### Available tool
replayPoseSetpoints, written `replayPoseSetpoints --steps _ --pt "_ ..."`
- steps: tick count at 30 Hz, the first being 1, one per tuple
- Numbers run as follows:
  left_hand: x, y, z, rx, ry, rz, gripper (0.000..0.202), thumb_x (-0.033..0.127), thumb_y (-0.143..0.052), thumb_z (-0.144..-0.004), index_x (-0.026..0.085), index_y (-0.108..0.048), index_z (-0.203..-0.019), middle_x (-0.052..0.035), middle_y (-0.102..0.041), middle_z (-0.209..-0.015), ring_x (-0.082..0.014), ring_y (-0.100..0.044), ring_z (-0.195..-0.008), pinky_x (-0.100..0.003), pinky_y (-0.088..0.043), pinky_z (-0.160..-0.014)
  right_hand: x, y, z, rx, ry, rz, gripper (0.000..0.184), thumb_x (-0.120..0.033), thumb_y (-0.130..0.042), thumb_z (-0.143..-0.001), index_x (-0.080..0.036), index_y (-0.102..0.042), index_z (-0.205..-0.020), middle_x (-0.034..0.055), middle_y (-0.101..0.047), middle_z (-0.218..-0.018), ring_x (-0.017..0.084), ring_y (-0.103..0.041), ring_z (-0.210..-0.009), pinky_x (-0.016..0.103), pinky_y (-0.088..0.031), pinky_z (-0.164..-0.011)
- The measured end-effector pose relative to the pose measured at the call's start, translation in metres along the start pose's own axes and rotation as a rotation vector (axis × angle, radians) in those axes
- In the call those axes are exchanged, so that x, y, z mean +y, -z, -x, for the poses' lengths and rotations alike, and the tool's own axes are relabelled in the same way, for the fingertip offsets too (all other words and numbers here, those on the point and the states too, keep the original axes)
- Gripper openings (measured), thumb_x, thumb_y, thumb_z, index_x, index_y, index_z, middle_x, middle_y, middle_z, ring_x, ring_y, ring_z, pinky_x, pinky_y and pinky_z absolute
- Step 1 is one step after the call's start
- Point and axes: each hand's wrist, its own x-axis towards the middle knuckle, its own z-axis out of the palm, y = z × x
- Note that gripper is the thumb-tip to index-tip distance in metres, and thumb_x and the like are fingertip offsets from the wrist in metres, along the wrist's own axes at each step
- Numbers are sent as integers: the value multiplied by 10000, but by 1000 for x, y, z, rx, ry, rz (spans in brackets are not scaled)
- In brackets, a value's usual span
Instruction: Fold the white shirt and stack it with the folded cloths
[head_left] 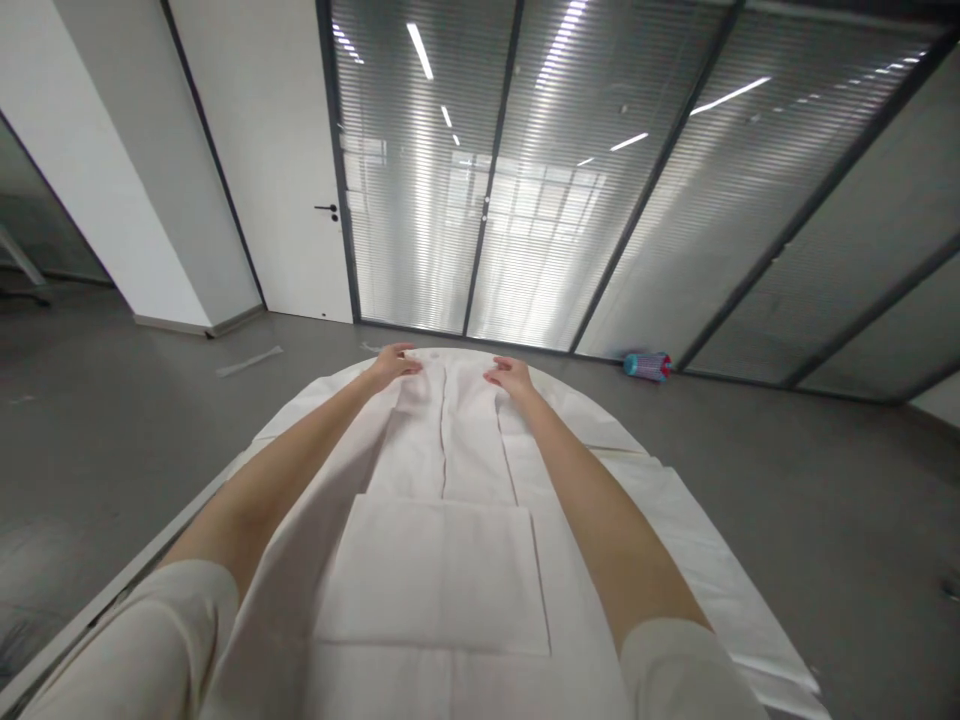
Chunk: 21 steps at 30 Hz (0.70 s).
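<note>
A grey floor [112, 430] surrounds a table [675, 530] covered with a white sheet. A white garment [450, 500] lies flat along the middle of the table, running from the near edge to the far edge, with a folded white panel [435, 575] across its near part and a seam down its centre. Both arms extend forward over the garment. The left hand [394, 364] rests on the far left corner of the garment, fingers bent onto the cloth. The right hand [512, 377] rests on the far right corner, fingers spread flat. The hands are apart, one on each side of the seam; whether either pinches the cloth cannot be determined. A blue and pink bottle [647, 366] lies on the floor at the far right, by the glass wall [525, 180].
</note>
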Motion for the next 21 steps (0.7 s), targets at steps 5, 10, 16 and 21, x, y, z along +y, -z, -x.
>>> replayPoseSetpoints --steps 5,10,16,21 --pt "25 3 74 0 -315 -599 293 59 -763 -627 116 -769 -914 -46 -610 -877 -154 -588 -731 -327 -519 -808 -22 23 61 -90 290 491 291 23 -675 -696 -116 -755 -939 49 -682 -919 159 -648 -799 339 -520 -920" --pt "10 14 156 -103 -550 -791 248 166 -663 -775 181 -768 -999 -73 -584 -952 -204 -611 -853 -362 -523 -858 -1 46 149 -181 502 930 271 -97 -621 -839 -192 -766 -1047 71 -668 -1071 175 -641 -894 287 -490 -875" --pt "-45 19 203 -197 -400 -920 267 133 -629 -728 178 -740 -967 -64 -619 -929 -207 -611 -841 -353 -508 -847 54 51 212 -185 505 1169 333 -139 -525 -925 -220 -715 -1186 74 -625 -1148 192 -625 -994 277 -471 -857" --pt "-60 19 210 -158 -419 -978 283 118 -617 -719 158 -722 -979 -82 -634 -953 -207 -601 -871 -337 -505 -838 67 51 219 -208 571 1246 331 -168 -496 -943 -194 -716 -1190 93 -627 -1120 205 -584 -1052 301 -423 -958"
